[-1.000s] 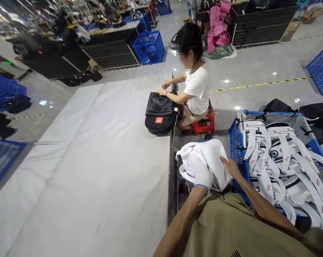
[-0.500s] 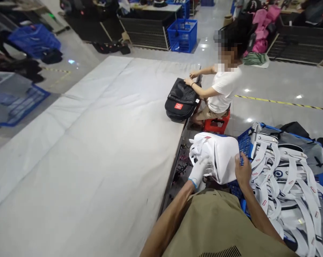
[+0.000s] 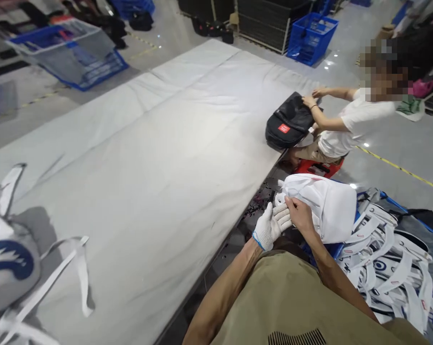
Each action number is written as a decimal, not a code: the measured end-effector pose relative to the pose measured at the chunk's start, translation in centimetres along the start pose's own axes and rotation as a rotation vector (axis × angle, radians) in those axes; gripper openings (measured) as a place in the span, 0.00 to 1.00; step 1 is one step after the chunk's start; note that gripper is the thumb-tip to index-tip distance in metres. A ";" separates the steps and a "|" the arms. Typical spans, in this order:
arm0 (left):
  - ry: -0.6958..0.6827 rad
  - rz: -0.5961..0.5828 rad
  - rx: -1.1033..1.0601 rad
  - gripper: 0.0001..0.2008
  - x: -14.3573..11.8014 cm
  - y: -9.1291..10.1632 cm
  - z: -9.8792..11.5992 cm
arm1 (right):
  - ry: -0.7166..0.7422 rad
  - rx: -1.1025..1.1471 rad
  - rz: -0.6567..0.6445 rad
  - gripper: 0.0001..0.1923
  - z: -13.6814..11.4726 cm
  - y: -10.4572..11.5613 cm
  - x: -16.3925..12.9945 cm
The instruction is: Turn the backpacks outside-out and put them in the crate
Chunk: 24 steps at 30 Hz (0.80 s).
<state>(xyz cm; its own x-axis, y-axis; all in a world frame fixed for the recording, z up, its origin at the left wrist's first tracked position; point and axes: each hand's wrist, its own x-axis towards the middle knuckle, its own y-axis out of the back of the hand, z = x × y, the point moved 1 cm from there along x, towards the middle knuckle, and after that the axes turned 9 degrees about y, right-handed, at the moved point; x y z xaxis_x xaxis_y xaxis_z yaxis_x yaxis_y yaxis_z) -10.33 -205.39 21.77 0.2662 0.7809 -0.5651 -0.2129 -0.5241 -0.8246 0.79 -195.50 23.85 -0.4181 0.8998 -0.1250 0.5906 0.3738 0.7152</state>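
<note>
My left hand (image 3: 270,226) wears a white knit glove with a blue cuff edge. Its palm faces up and its fingers are stretched out, holding nothing. My bare right hand (image 3: 301,216) is closed at the glove's fingertips, its own fingertips partly hidden. Just beyond both hands, a white backpack (image 3: 336,206) lies on its side by the blue basket, with neither hand gripping it. More white bags with long straps (image 3: 385,258) are heaped in the basket to my right.
A table with a pale cover (image 3: 159,153) spreads to my left. On its near left corner lies a white bag with a blue shark-mouth print (image 3: 8,261). Across the table's corner a seated co-worker (image 3: 346,120) handles a black backpack (image 3: 290,120). Blue baskets (image 3: 312,40) stand behind.
My hands have let go of the white backpack and come together, right fingers at the left glove. The view has swung left, bringing the shark-print bag into sight.
</note>
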 end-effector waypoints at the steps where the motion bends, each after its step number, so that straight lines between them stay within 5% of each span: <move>1: -0.013 0.009 -0.011 0.35 -0.5 0.9 -0.1 | 0.005 -0.030 -0.029 0.47 -0.3 -0.7 -0.3; 6: -0.078 0.033 -0.079 0.34 -3.0 3.1 -0.1 | 0.016 -0.147 -0.158 0.39 -2.6 -3.1 -1.6; 11: -0.204 0.042 -0.080 0.32 -4.0 3.2 -0.8 | 0.073 -0.245 -0.099 0.35 -3.7 -4.5 -1.2; 18: -0.261 0.088 -0.004 0.27 -0.3 5.5 -2.6 | 0.174 -0.258 -0.222 0.34 1.1 -7.2 1.5; 24: -0.337 0.141 -0.039 0.24 2.9 7.2 -3.9 | 0.551 -0.415 -0.328 0.27 5.4 -9.1 2.9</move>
<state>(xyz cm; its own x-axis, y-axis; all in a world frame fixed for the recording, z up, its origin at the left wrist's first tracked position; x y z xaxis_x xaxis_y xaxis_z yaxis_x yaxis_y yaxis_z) -7.40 -208.22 14.04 -0.0888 0.7649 -0.6380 -0.1872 -0.6419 -0.7436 -2.11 -195.07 13.24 -0.8755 0.4743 -0.0923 0.1143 0.3889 0.9142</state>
